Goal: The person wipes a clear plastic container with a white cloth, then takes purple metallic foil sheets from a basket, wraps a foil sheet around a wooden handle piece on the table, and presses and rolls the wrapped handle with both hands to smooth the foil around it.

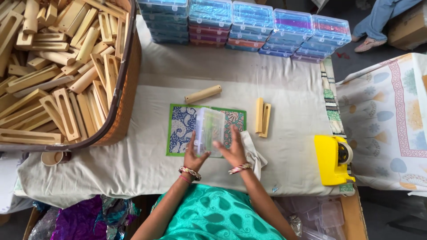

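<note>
Both hands, left hand (194, 156) and right hand (233, 153), hold clear plastic box (209, 131).

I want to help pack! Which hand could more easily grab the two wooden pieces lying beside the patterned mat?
Probably the right hand. The pair of pale flat wooden pieces lies on its side of the clear plastic box, while the left hand would have to cross over.

basket (126, 89) cut off at top-left, clear box (209, 131) contents indiscernible
</note>
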